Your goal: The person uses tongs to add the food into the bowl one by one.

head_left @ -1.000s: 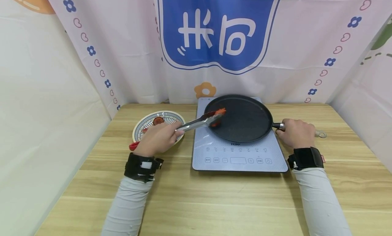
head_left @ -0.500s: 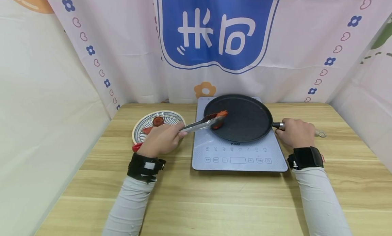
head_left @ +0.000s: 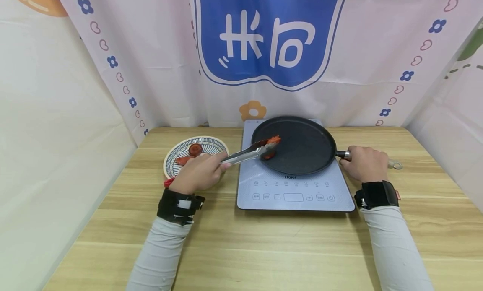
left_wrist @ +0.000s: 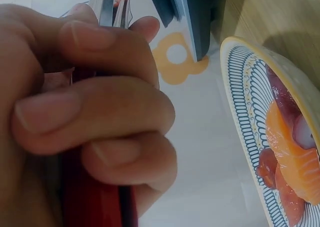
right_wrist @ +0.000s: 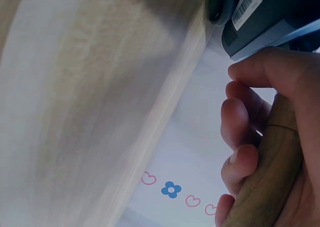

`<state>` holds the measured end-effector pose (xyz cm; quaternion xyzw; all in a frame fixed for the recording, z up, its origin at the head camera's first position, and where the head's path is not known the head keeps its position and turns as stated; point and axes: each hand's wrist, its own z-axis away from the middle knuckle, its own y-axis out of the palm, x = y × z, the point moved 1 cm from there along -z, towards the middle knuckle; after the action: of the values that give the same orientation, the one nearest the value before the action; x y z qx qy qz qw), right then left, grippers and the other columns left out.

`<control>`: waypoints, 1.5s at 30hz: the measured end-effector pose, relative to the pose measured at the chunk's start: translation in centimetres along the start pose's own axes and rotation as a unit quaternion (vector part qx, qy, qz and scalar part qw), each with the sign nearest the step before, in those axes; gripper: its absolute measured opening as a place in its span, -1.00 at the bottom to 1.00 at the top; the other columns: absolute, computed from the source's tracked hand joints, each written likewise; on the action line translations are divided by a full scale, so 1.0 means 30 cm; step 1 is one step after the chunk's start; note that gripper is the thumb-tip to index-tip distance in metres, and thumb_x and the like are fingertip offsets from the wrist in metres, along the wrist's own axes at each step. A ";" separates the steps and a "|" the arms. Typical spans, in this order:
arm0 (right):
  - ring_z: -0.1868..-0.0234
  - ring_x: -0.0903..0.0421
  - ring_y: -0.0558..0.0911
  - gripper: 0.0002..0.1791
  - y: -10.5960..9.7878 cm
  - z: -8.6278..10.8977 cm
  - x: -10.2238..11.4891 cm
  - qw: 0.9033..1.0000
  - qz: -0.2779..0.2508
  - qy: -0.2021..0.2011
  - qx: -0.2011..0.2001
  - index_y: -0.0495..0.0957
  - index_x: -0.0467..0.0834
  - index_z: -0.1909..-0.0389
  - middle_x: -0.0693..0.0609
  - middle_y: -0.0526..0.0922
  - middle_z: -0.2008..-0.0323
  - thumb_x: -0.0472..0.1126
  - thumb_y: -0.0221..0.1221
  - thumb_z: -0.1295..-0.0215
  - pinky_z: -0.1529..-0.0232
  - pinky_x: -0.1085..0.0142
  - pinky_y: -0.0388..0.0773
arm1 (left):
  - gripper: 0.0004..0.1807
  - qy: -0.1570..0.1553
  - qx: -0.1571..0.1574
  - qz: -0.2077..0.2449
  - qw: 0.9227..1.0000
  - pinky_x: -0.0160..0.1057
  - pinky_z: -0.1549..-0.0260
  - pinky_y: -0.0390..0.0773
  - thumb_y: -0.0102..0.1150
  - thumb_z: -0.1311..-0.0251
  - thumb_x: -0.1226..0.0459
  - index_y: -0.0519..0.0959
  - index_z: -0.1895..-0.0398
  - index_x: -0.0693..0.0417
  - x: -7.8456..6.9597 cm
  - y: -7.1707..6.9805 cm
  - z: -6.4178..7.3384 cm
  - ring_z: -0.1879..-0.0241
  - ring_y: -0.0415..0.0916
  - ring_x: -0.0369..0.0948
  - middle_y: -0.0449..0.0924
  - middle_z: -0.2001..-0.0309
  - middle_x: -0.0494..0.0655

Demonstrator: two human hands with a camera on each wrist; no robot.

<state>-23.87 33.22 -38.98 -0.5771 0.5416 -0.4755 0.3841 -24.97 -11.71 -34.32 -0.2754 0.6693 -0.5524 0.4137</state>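
Observation:
My left hand [head_left: 198, 172] grips a pair of tongs [head_left: 245, 155] with red handles, its fingers wrapped round them in the left wrist view. The tongs' tips pinch a reddish-orange piece of food [head_left: 273, 141] over the left edge of the black flat pan [head_left: 302, 146]. My right hand [head_left: 365, 163] holds the pan's wooden handle [right_wrist: 267, 182], fingers curled round it. Left of the pan, partly behind my left hand, a patterned plate [head_left: 171, 157] carries a dark round slice [head_left: 195, 149], an orange salmon piece [left_wrist: 290, 154] and other reddish pieces.
The pan stands on a white induction cooktop [head_left: 294, 203] with a touch panel along its front. Both are on a wooden table [head_left: 286, 249]. A printed curtain [head_left: 166, 73] hangs right behind the table's back edge.
My left hand and the tongs have shifted slightly to the right, bringing the food piece a little further over the pan. More of the plate shows now. The right hand stays on the handle.

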 end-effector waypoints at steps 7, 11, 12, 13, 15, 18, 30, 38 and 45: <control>0.56 -0.13 0.52 -0.67 0.003 -0.001 -0.002 1.000 0.002 0.003 0.001 0.55 -0.17 0.49 -0.08 0.55 0.62 -0.02 0.38 -0.26 0.53 0.01 0.30 | -0.76 -0.004 0.008 0.011 1.000 -0.19 0.51 0.41 -0.03 -0.63 0.02 0.47 0.16 -0.06 -0.002 -0.001 0.000 0.42 0.46 -0.15 0.45 0.45 -0.10; 0.56 -0.13 0.52 -0.67 0.001 -0.002 0.000 1.000 0.001 0.002 0.001 0.55 -0.16 0.49 -0.08 0.55 0.61 -0.02 0.38 -0.26 0.52 0.00 0.30 | -0.75 -0.009 0.011 0.011 1.000 -0.18 0.50 0.41 -0.04 -0.63 0.02 0.47 0.15 -0.05 -0.004 -0.008 0.002 0.42 0.46 -0.14 0.45 0.44 -0.10; 0.56 -0.13 0.52 -0.67 0.001 -0.002 0.000 1.000 0.000 0.002 0.001 0.55 -0.16 0.49 -0.08 0.55 0.62 -0.02 0.38 -0.26 0.52 0.00 0.30 | -0.74 -0.010 0.012 0.010 1.000 -0.18 0.50 0.41 -0.04 -0.64 0.01 0.47 0.14 -0.05 -0.004 -0.010 0.003 0.42 0.46 -0.14 0.44 0.44 -0.09; 0.56 -0.14 0.53 -0.66 0.000 -0.002 0.001 1.000 0.000 0.001 0.000 0.55 -0.16 0.50 -0.08 0.55 0.62 -0.02 0.38 -0.26 0.52 0.00 0.31 | -0.74 -0.012 0.012 0.010 1.000 -0.18 0.49 0.42 -0.05 -0.64 0.00 0.47 0.13 -0.05 -0.004 -0.012 0.005 0.42 0.46 -0.14 0.44 0.44 -0.10; 0.56 -0.14 0.53 -0.66 0.000 -0.003 0.002 1.000 -0.001 0.001 -0.001 0.55 -0.16 0.50 -0.08 0.55 0.62 -0.01 0.39 -0.25 0.52 -0.02 0.31 | -0.73 -0.015 0.014 0.012 1.000 -0.18 0.49 0.42 -0.05 -0.64 -0.01 0.48 0.10 -0.04 -0.004 -0.017 0.008 0.43 0.46 -0.14 0.45 0.44 -0.10; 0.56 -0.15 0.53 -0.66 0.000 -0.004 0.003 1.000 -0.001 0.001 -0.003 0.55 -0.16 0.51 -0.08 0.55 0.62 -0.02 0.39 -0.25 0.52 -0.03 0.32 | -0.71 -0.018 0.016 0.010 1.000 -0.18 0.46 0.43 -0.05 -0.64 -0.02 0.49 0.04 -0.04 -0.001 -0.022 0.010 0.43 0.46 -0.15 0.46 0.43 -0.11; 0.56 -0.14 0.51 -0.67 0.001 -0.004 0.011 1.000 0.002 -0.001 -0.006 0.55 -0.17 0.50 -0.08 0.54 0.62 -0.03 0.39 -0.25 0.52 -0.01 0.32 | -0.66 -0.035 0.012 0.009 0.999 -0.18 0.37 0.43 -0.04 -0.63 -0.04 0.54 -0.08 -0.01 0.010 -0.042 0.025 0.38 0.50 -0.14 0.58 0.28 -0.06; 0.57 -0.13 0.51 -0.67 0.004 -0.003 0.003 1.000 0.001 -0.002 -0.009 0.54 -0.16 0.51 -0.07 0.53 0.63 -0.03 0.39 -0.24 0.53 0.00 0.30 | -0.62 -0.045 0.020 0.020 0.999 -0.19 0.40 0.42 -0.09 -0.65 -0.04 0.53 -0.08 0.04 0.026 -0.064 0.035 0.45 0.45 -0.15 0.54 0.35 -0.07; 0.57 -0.12 0.50 -0.66 0.004 -0.002 -0.002 1.000 0.001 -0.001 -0.007 0.53 -0.16 0.52 -0.07 0.52 0.64 -0.03 0.38 -0.25 0.54 0.00 0.30 | -0.64 -0.048 0.017 0.018 0.999 -0.14 0.33 0.45 -0.11 -0.66 -0.01 0.51 -0.07 0.06 0.044 -0.078 0.041 0.38 0.50 -0.11 0.50 0.39 -0.07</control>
<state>-23.94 33.26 -39.09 -0.5797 0.5450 -0.4708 0.3812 -24.80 -13.98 -32.45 -0.2823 0.6439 -0.5421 0.4603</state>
